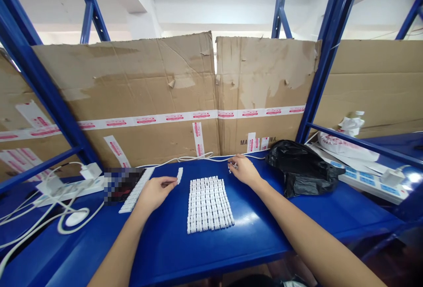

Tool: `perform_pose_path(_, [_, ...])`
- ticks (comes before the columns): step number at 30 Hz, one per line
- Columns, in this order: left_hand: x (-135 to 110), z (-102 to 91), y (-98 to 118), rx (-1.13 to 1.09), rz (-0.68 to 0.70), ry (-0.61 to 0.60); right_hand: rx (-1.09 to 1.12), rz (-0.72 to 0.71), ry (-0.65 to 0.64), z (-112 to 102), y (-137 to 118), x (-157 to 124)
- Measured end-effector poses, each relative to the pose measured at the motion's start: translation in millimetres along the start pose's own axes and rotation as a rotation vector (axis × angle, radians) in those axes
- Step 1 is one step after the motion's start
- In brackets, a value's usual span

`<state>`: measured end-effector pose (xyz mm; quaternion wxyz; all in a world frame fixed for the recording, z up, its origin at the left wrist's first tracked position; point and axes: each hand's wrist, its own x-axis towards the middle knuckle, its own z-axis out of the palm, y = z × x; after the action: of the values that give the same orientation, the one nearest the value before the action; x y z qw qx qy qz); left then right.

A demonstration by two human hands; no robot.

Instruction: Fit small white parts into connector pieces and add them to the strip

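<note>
My left hand [154, 193] is closed, its thumb and fingertips pinched together at the lower left end of a short row of small white pieces [180, 174]. My right hand [243, 169] curls over a few small white pieces [230, 168] near the back of the table; the fingers partly hide them. Between the hands, nearer to me, lies a block of white pieces [209, 203] set in several parallel columns. Their exact kind is too small to make out. Left of my left hand is a long white ribbed strip [136, 190], partly covered by the wrist.
Cardboard sheets [148, 89] stand behind the blue table [172, 252], between blue metal posts. At the right sits a black plastic bag [302, 168]. Power strips [74, 190] with tangled white cables lie at the left, beside a pixelated patch. Another power strip [366, 180] is at far right.
</note>
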<state>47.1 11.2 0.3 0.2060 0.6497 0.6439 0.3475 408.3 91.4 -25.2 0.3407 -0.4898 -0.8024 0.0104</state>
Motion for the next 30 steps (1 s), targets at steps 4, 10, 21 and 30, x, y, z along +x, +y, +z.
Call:
perform_pose_path(4, [-1, 8.0, -8, -0.029, 0.034, 0.004, 0.093, -0.077, 0.001, 3, -9, -1])
perform_pose_path(10, [2, 14.6, -11, -0.013, 0.047, 0.098, 0.153, -0.125, -0.014, 8, -15, -2])
perform_pose_path(21, [11, 18.4, -17, -0.016, 0.022, 0.127, 0.194, -0.157, -0.044, 17, -23, -3])
perform_pose_path(30, [9, 19.1, -16, 0.087, 0.109, 0.191, 0.264, -0.364, -0.136, 11, -31, -5])
